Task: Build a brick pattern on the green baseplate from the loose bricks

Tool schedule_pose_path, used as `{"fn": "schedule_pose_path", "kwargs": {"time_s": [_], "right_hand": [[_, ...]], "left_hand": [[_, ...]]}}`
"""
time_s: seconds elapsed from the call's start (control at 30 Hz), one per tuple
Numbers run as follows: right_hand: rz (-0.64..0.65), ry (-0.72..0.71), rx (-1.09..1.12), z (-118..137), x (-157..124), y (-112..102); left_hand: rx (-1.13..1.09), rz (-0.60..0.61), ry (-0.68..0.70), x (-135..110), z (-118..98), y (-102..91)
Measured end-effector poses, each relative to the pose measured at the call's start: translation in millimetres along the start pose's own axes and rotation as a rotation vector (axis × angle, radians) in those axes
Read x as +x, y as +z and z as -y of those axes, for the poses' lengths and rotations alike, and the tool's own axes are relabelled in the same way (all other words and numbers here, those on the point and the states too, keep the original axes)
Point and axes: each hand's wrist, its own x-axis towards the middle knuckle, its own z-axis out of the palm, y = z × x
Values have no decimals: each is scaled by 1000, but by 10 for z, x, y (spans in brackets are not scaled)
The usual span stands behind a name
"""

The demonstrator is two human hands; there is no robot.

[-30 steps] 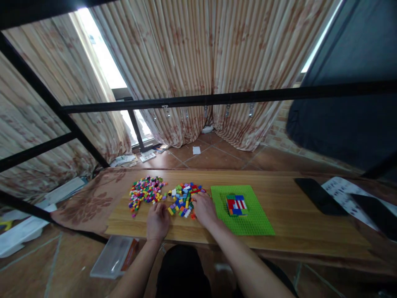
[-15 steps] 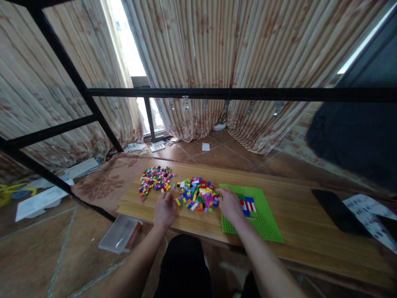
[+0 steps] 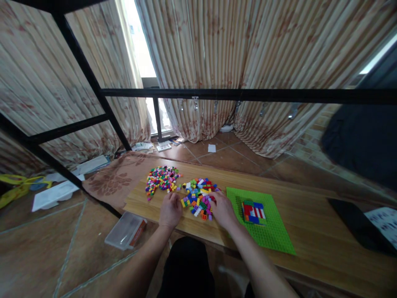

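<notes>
A loose pile of larger toy building bricks (image 3: 198, 200) in many colours lies on the wooden board. At its left edge is my left hand (image 3: 170, 210), fingers curled together; anything inside them is hidden. My right hand (image 3: 221, 210) reaches into the right side of this pile with bent fingers closed among the bricks, and what they grip is too small to make out. Right of that hand lies a green studded baseplate (image 3: 276, 223). On it stands a low block of joined bricks (image 3: 254, 212) in red, white and blue, touched by neither hand.
A heap of smaller bricks (image 3: 163, 179) sits farther left on the wooden board (image 3: 310, 231). Below the board's left front edge is a clear plastic box (image 3: 124, 231). A dark flat object (image 3: 356, 223) lies at the right. A black metal rail (image 3: 217, 94) crosses beyond the board.
My right hand has moved left, off the baseplate's edge and into the brick pile, uncovering more of the joined bricks. My left hand stays beside the pile. The view has turned slightly left.
</notes>
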Motion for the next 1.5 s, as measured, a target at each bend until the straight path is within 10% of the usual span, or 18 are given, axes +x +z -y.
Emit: {"fn": "schedule_pose_path", "kwargs": {"time_s": [0.4, 1.5], "right_hand": [[-184, 80, -25, -198, 201, -5], [44, 124, -248, 422, 687, 181]], "left_hand": [[-11, -1, -25, -12, 0, 17], [19, 1, 0, 28, -10, -33]]}}
